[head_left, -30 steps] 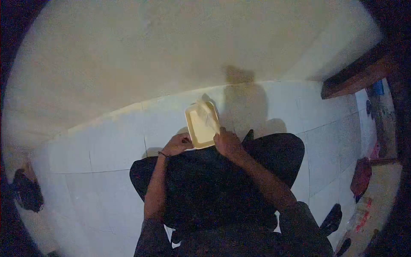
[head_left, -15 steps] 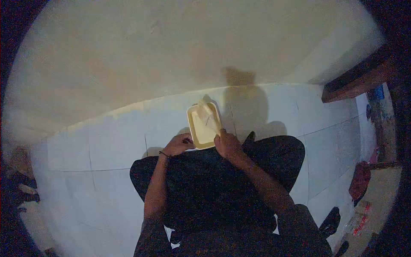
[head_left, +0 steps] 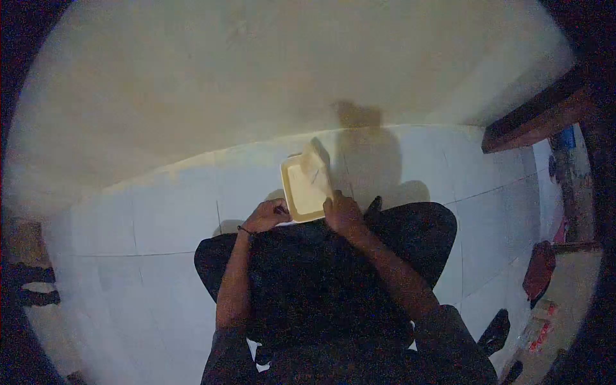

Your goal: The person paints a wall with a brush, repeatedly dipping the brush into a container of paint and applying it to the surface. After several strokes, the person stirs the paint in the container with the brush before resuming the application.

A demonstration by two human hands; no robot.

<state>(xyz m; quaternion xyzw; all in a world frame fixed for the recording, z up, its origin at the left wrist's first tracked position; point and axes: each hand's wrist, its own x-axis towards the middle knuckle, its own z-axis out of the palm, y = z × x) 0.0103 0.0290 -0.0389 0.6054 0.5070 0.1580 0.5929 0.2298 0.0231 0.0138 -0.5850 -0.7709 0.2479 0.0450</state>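
A shallow cream tray (head_left: 295, 192) with rounded corners and a pale rim stands in front of my lap. My left hand (head_left: 268, 216) is at its lower left corner, fingers curled against the edge. On the other side, my right hand (head_left: 343, 213) is closed on the lower end of a thin pale flap-like piece (head_left: 314, 165), which slants up over the tray's right side and past its far edge. A dark line or mark shows on that piece. Whether it is a sheet or a film is too blurred to tell.
My crossed legs (head_left: 410, 234) rest on the white tiled floor (head_left: 167, 218). A plain wall (head_left: 256, 77) rises close beyond the tray. At the right are a dark wooden piece (head_left: 536, 119), a dark red item (head_left: 539, 269) and a red-marked packet (head_left: 542, 330). Dark items (head_left: 38, 285) lie far left.
The pale piece in my right hand has swung to the right and looks wider, baring more of the tray's inside. My left hand has stayed at the corner.
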